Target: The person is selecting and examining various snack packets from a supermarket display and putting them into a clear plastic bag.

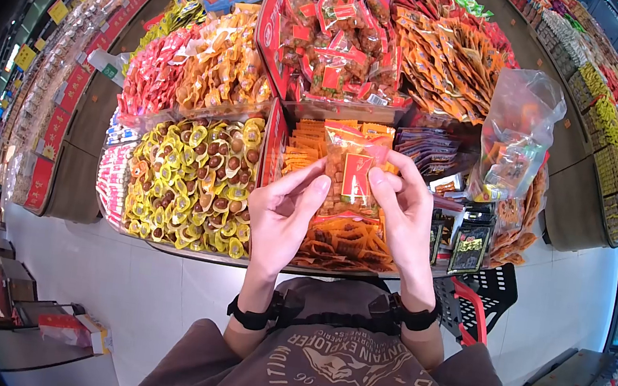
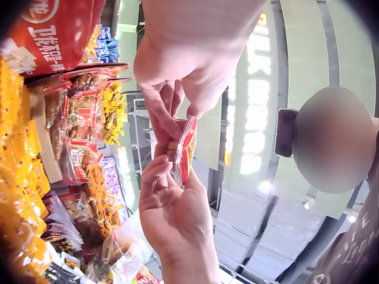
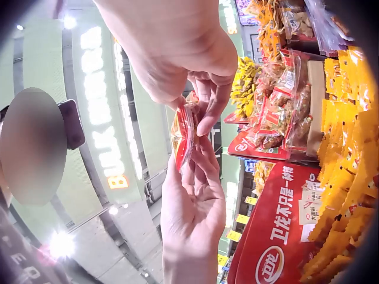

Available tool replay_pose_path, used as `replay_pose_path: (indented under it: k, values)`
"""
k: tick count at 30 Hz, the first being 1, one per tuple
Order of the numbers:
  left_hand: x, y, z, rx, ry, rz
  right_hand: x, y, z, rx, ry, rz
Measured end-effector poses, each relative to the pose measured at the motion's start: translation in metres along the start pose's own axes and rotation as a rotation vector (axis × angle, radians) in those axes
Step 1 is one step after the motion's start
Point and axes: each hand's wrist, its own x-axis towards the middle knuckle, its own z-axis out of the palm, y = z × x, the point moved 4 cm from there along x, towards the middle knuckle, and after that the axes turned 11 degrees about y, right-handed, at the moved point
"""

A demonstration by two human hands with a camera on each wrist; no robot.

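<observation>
Between my two hands is a snack packet (image 1: 355,172) of clear film with a red label on its front and orange-brown pieces inside. My left hand (image 1: 285,209) pinches its left edge between thumb and fingers. The right edge is pinched the same way by my right hand (image 1: 407,209). The packet is held upright over a bin of orange snack packets (image 1: 341,245). Seen edge-on in the left wrist view, the packet (image 2: 187,151) shows its red side, with the right hand (image 2: 177,222) below. In the right wrist view, the left hand (image 3: 192,228) is below the packet (image 3: 185,136).
Yellow-wrapped snacks (image 1: 195,179) fill the bin at left. Larger red-labelled packets (image 1: 335,42) lie in a box behind. A clear plastic bag (image 1: 521,134) hangs at the right, near black packets (image 1: 470,244). A shopping basket with a red handle (image 1: 470,309) stands at lower right.
</observation>
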Motion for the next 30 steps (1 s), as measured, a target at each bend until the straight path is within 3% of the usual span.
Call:
replay_pose_path:
  k: [8, 18, 22, 24, 30]
  values:
    - [-0.012, 0.031, 0.006, -0.09, 0.005, 0.008, -0.008, -0.027, 0.0, 0.127, 0.017, -0.011]
    - [-0.014, 0.032, 0.012, -0.074, 0.04, -0.019, -0.013, -0.043, -0.004, 0.071, 0.063, -0.045]
    - [-0.012, 0.034, 0.014, -0.043, 0.026, -0.012, -0.014, -0.047, -0.004, -0.057, 0.044, -0.187]
    - [-0.011, 0.032, 0.012, -0.053, 0.037, 0.071, -0.014, -0.047, -0.004, -0.063, 0.063, -0.281]
    - [-0.013, 0.032, 0.008, -0.061, 0.009, 0.076, -0.015, -0.046, -0.006, -0.133, 0.027, -0.303]
